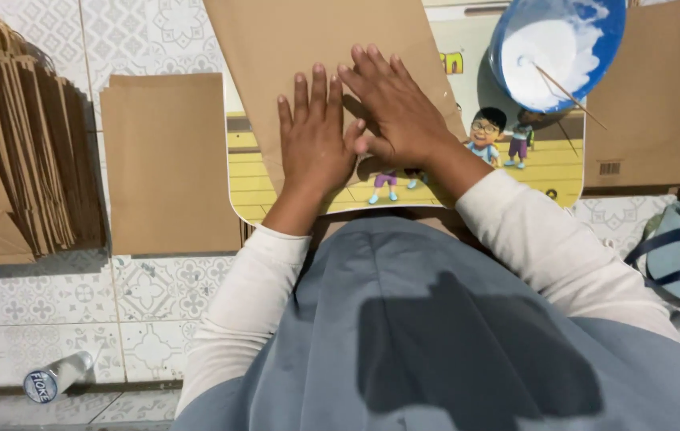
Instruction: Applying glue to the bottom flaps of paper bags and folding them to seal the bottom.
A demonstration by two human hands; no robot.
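1. Pressing down flat, both hands lie on a big brown paper sheet (pixel 308 48) that rests on a small table with cartoon kids painted on it (pixel 547 172).
2. The left hand (pixel 313 140) is wide open. Its fingers are straight and close together, and the palm lies flat on the brown paper sheet. It grips nothing.
3. The right hand (pixel 396 108) is open too, and flat on the same sheet. Its fingers point up and to the left. It sits just beside the left hand, and the two hands touch near the thumbs. It grips nothing either.
4. The brown paper sheet covers the left part of the table top. Its near edge is under the hands, and its far end runs out of the top of the picture.
5. A blue bowl (pixel 595 32) with white paste inside sits on the far right part of the table. A thin stick (pixel 567 94) leans in the bowl.
6. A flat brown paper bag (pixel 166 164) lies on the tiled floor (pixel 156 303) just left of the table.
7. A big stack of brown paper bags (pixel 13 152) lies further left of the table, near the flat bag.
8. Another brown piece (pixel 647 104) lies right of the table, close to the bowl.
9. A small bottle (pixel 57 377) lies on its side on the floor, well away from the table, down at the left.
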